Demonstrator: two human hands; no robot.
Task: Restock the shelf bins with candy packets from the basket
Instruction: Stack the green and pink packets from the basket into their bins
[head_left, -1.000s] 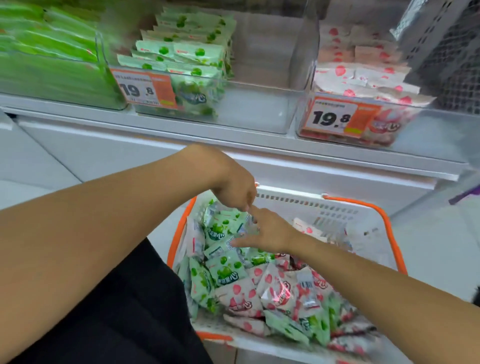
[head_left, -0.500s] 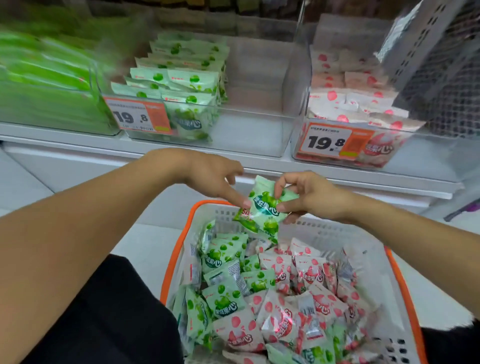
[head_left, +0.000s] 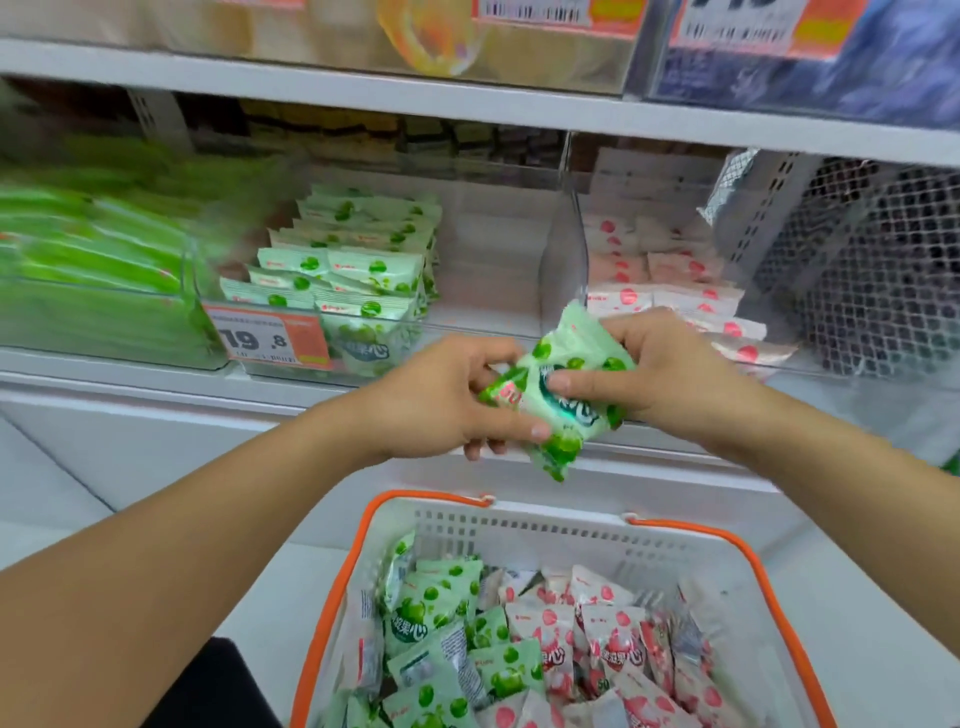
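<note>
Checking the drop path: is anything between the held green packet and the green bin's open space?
Nothing visible. Both hands, left hand and right hand, hold the green packet just before the green bin, whose right half is bare.

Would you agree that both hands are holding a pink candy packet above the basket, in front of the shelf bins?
Not quite: the head view shows the packet is green, not pink. The left hand and right hand do both hold it above the basket, in front of the shelf bins.
</note>
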